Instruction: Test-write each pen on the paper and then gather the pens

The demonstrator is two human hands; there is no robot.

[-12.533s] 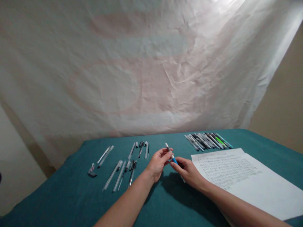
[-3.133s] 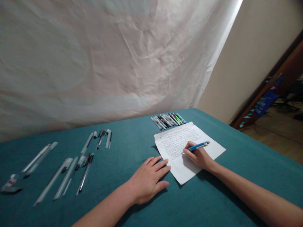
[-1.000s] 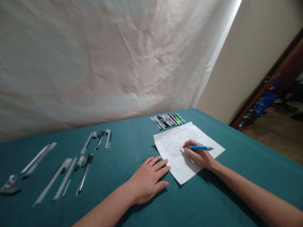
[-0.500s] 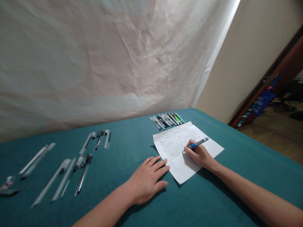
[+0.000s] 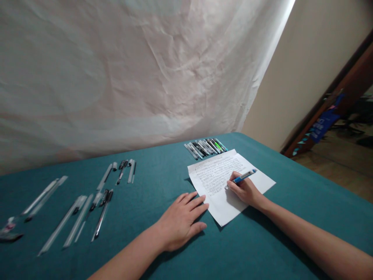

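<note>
A white sheet of paper (image 5: 225,212) lies at an angle on the green-covered table, its upper part filled with lines of small handwriting too fine to read. My right hand (image 5: 244,189) rests on the sheet, fingers closed round a blue and white pen (image 5: 245,176). The pen's tip is at the lower written lines, partly hidden by the fingers. Flat on the table, with fingers spread, my left hand (image 5: 184,221) touches the paper's left edge with its fingertips.
A row of several pens (image 5: 205,148) lies side by side behind the paper. On the left, pen parts are spread about: clear barrels (image 5: 62,225), black caps (image 5: 104,197) and a dark-capped pen (image 5: 102,216). A pale cloth sheet (image 5: 131,77) hangs behind the table (image 5: 157,179).
The pen tip and my right hand have shifted very slightly to the right along the writing. My left hand stays in place on the paper's edge.
</note>
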